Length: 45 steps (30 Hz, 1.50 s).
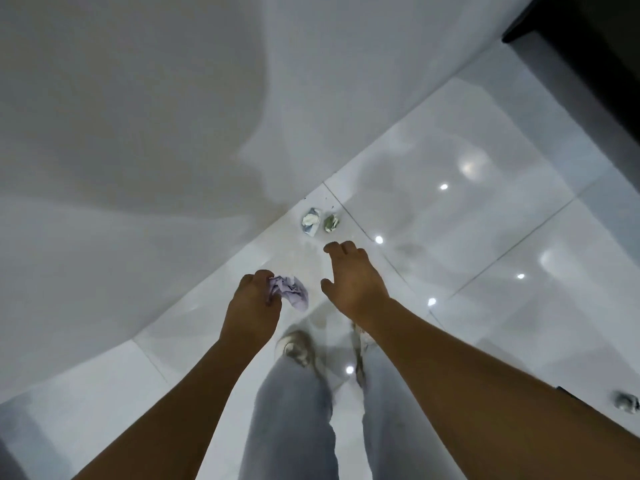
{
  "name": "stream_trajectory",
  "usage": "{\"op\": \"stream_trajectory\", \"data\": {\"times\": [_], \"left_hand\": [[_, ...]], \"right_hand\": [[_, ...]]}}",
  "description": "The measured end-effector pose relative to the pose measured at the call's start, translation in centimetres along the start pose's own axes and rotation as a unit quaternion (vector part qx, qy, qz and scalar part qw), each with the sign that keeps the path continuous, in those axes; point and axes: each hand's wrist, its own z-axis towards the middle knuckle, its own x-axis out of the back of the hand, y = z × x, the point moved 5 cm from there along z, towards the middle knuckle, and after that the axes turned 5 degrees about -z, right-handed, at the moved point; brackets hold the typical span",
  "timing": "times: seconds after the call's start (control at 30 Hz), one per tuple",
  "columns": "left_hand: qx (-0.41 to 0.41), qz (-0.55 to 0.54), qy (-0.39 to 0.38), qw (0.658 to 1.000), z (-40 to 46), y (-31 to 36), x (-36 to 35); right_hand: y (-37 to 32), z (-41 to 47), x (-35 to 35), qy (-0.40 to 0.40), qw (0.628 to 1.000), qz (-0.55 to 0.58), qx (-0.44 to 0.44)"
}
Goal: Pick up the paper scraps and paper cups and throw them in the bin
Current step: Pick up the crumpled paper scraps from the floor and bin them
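My left hand (252, 299) grips a crumpled lilac paper scrap (290, 292) above the glossy white floor. My right hand (351, 277) reaches forward with relaxed fingers and holds nothing. Just beyond its fingertips, two crumpled scraps lie on the floor by the wall: a white and blue one (310, 221) and a greenish one (331, 222) beside it. Another crumpled scrap (627, 400) lies at the far right edge of the view. No bin and no paper cup is in view.
A white wall (138, 133) runs diagonally along the left. The white tiled floor (467, 220) reflects ceiling lights. A dark piece of furniture (588, 46) stands at the top right. My legs in grey jeans (294, 410) and my shoes (296, 348) are below.
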Motion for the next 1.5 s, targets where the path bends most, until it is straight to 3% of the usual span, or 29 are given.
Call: {"op": "stream_trajectory", "data": {"times": [0.2, 0.53, 0.87, 1.2, 1.5], "left_hand": [[-0.025, 0.032, 0.000, 0.999, 5.9, -3.3, -5.3], [-0.028, 0.064, 0.003, 0.998, 17.5, -16.2, -13.1], [-0.019, 0.060, 0.003, 0.998, 23.3, -20.8, -16.1], [-0.059, 0.063, 0.014, 0.996, 22.3, -17.4, -13.9], [-0.050, 0.039, -0.024, 0.998, 6.9, -4.4, -4.3]], "right_hand": [[2.7, 7.2, -5.2, 0.002, 0.999, -0.030, 0.023], [5.5, 24.8, -17.1, 0.053, 0.991, -0.097, 0.080], [7.7, 32.9, -21.3, 0.042, 0.987, -0.143, 0.064], [7.2, 27.3, -19.9, 0.028, 0.984, -0.136, 0.107], [2.5, 7.3, -5.6, 0.008, 0.991, -0.109, 0.081]]}}
